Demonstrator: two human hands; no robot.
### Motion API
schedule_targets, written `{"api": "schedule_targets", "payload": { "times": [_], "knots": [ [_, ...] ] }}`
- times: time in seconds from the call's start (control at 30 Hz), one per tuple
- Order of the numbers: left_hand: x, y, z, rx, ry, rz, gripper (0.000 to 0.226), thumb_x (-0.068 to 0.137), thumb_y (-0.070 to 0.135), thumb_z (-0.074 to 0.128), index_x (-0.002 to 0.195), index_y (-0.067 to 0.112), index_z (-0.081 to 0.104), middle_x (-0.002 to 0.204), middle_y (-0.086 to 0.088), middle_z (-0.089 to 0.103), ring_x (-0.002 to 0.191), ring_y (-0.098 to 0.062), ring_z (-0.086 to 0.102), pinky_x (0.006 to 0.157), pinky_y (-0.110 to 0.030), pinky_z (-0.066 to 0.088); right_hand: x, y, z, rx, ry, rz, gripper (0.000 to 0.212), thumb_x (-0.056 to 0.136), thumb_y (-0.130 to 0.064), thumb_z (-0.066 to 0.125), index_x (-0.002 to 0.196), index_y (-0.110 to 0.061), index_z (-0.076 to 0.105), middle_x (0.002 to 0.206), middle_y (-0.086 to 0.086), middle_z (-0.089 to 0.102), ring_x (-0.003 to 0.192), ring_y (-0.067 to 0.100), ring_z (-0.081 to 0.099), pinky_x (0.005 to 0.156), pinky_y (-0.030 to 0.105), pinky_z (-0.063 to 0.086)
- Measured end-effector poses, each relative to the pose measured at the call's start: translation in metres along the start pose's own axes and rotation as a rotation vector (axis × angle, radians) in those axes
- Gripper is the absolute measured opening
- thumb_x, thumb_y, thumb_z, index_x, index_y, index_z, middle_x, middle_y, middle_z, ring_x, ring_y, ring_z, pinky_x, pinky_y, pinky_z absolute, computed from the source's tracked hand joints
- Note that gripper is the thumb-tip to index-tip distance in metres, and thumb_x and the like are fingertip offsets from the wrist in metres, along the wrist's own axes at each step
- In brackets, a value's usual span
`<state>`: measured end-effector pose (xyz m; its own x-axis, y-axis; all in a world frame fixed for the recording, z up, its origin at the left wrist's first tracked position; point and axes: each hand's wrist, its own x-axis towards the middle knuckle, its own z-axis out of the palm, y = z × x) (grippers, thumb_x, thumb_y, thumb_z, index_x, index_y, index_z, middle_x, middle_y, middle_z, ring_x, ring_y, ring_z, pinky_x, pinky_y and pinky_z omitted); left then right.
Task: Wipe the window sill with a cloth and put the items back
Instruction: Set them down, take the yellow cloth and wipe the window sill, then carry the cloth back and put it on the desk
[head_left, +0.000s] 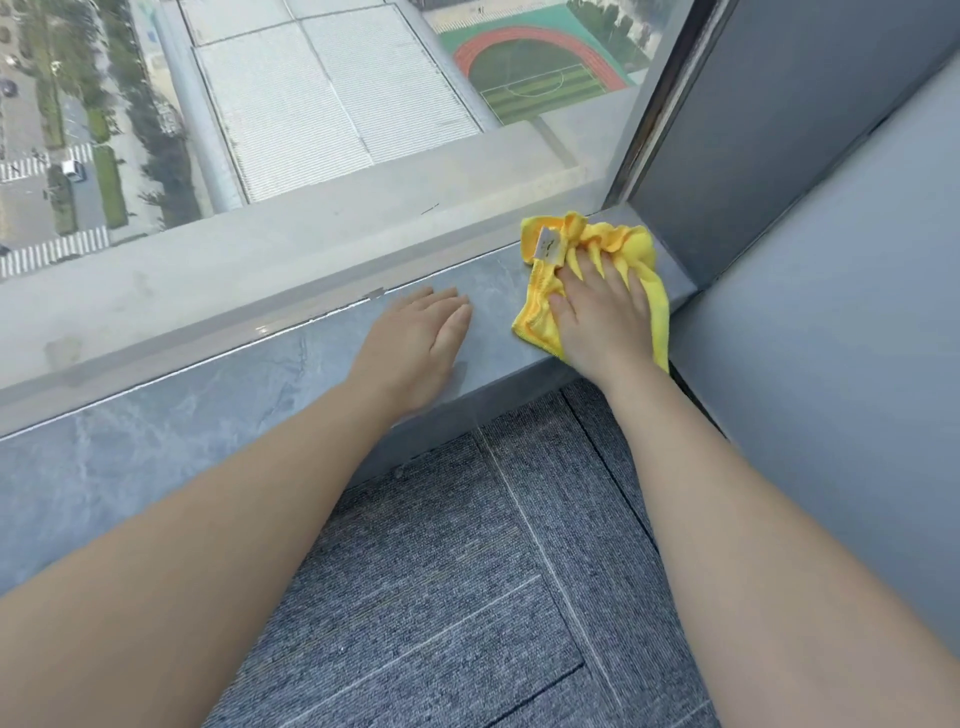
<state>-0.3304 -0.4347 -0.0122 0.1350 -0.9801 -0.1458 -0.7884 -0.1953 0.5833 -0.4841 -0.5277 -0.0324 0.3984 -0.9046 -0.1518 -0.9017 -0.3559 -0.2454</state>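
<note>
A grey marbled window sill runs from lower left to the right corner under a big glass pane. A yellow cloth with a white label lies bunched at the sill's right end, against the corner. My right hand presses flat on the cloth, fingers spread into its folds. My left hand rests palm down on the bare sill just left of the cloth, fingers together and holding nothing. No other items show on the sill.
A dark grey window frame and a grey wall panel close off the sill on the right. Below the sill is grey carpet-tile floor. Through the glass I see rooftops, a street and a sports field far below.
</note>
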Motion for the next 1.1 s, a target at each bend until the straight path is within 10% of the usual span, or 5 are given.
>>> {"api": "schedule_targets", "payload": {
  "times": [0.3, 0.47, 0.67, 0.77, 1.1],
  "knots": [
    [-0.061, 0.001, -0.012, -0.136, 0.014, -0.154, 0.049, 0.095, 0.036, 0.025, 0.092, 0.0, 0.058, 0.103, -0.02, 0.063, 0.107, -0.034, 0.054, 0.087, -0.037, 0.038, -0.07, -0.018, 0.013, 0.342, 0.062, -0.079, 0.04, 0.098, -0.02, 0.034, 0.136, -0.014, 0.044, 0.152, 0.005, 0.035, 0.142, 0.021, 0.025, 0.112, 0.028, 0.015],
    [-0.099, -0.003, -0.027, -0.228, 0.017, -0.237, 0.043, 0.097, 0.03, 0.027, 0.101, 0.003, 0.06, 0.111, -0.014, 0.061, 0.11, -0.028, 0.053, 0.089, -0.034, 0.037, -0.106, -0.051, -0.001, 1.313, 0.189, 0.369, 0.03, 0.098, -0.018, 0.035, 0.083, -0.013, 0.061, 0.078, 0.004, 0.06, 0.076, 0.018, 0.054, 0.068, 0.026, 0.042],
    [-0.143, 0.021, -0.104, -0.915, -0.126, -0.61, 0.046, 0.092, 0.047, 0.032, 0.108, 0.011, 0.057, 0.108, -0.008, 0.058, 0.089, -0.02, 0.059, 0.092, -0.036, 0.042, -0.141, -0.136, -0.097, 2.037, -0.198, 0.408, 0.072, 0.098, -0.04, 0.02, 0.059, -0.011, 0.073, 0.059, 0.003, 0.072, 0.054, 0.016, 0.07, 0.051, 0.023, 0.056],
    [-0.175, 0.047, -0.166, -1.376, -0.245, -0.69, 0.046, 0.089, 0.054, 0.031, 0.097, 0.018, 0.058, 0.089, -0.002, 0.059, 0.081, -0.019, 0.059, 0.085, -0.037, 0.043, -0.164, -0.194, -0.157, 2.068, -0.359, 0.345, 0.071, 0.095, -0.039, 0.021, 0.054, -0.013, 0.074, 0.061, 0.004, 0.072, 0.056, 0.018, 0.07, 0.062, 0.026, 0.057],
    [-0.313, 0.089, -0.378, -1.445, 0.575, -0.817, 0.03, 0.092, 0.023, 0.046, 0.119, 0.01, 0.051, 0.117, -0.008, 0.059, 0.1, -0.024, 0.056, 0.088, -0.043, 0.045, -0.221, -0.334, -0.323, 1.671, -0.836, 0.327, 0.065, 0.084, -0.067, 0.027, 0.099, -0.017, 0.066, 0.103, 0.008, 0.069, 0.097, 0.025, 0.064, 0.089, 0.038, 0.05]
  ]
}}
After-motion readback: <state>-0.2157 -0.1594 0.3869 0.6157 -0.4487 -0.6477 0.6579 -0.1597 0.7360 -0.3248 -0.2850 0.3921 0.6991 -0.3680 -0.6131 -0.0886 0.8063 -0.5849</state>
